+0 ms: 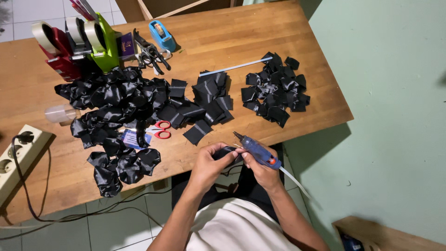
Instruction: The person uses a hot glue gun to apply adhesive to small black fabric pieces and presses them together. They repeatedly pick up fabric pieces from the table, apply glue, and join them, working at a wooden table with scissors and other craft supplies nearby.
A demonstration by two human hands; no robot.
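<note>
While glossy, crumpled black ribbon (111,100)

black piece (226,152): mostly hidden inside left hand (208,166)
power strip (14,160): cut by left picture edge
table (288,28): far-left corner cut off
red scissors (160,129): blades hidden under black ribbon pile (116,100)

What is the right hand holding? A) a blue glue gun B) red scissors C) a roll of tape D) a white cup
A: the right hand grips a blue glue gun, while the red scissors lie untouched on the wooden table.
</note>
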